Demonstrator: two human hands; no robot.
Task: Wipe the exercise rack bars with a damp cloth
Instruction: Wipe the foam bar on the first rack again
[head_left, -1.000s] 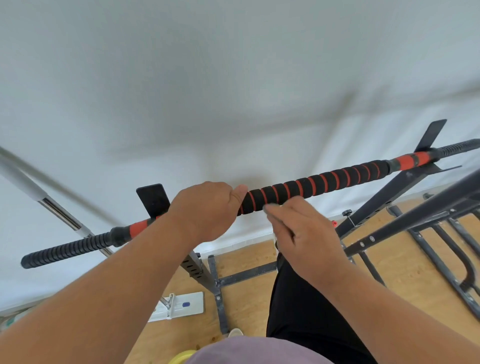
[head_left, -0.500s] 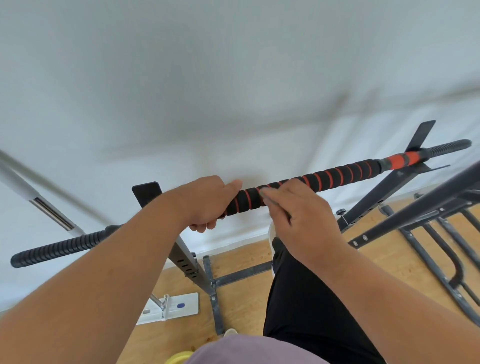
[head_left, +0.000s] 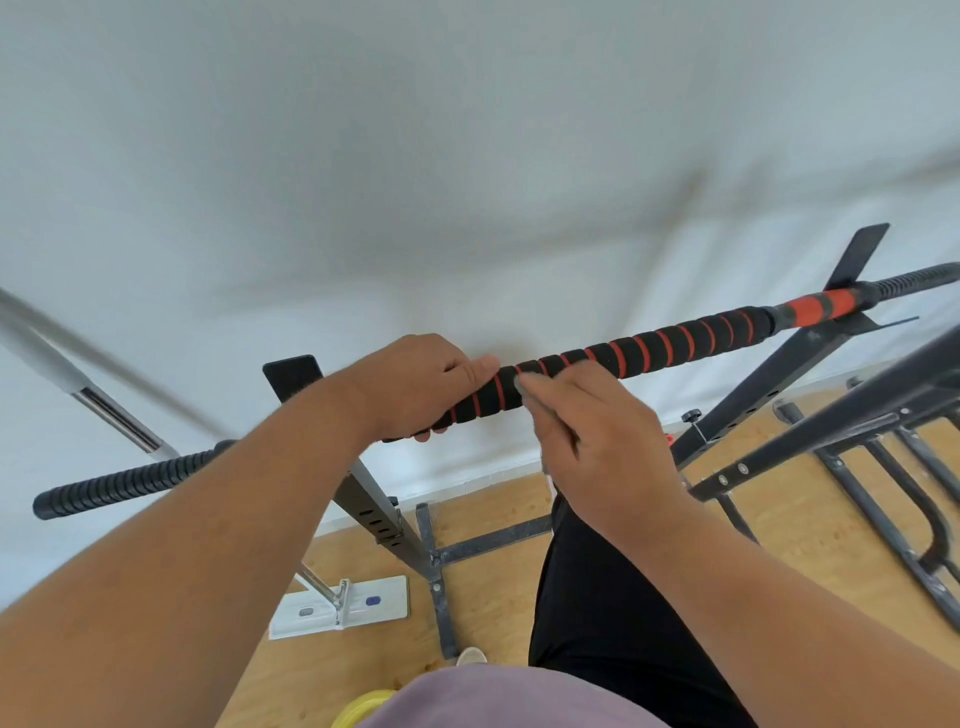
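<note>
Head view: left hand (head_left: 415, 387) still grips bar (head_left: 649, 348), right hand (head_left: 597, 436) nearer, grasp unclear

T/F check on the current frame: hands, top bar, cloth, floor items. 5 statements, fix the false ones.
1. The left hand grips the foam-wrapped top bar. True.
2. The right hand is wrapped fully round the bar. False: it sits at the bar with fingers extended toward it, pinching something thin and grey; whether that is the cloth cannot be told.
3. The bar's foam is plain black. False: black with red spiral stripes.
4. A flat white mop head lies on the wooden floor. True.
5. The ribbed black grip at the bar's left end is held by a hand. False: no hand is on it.
</note>
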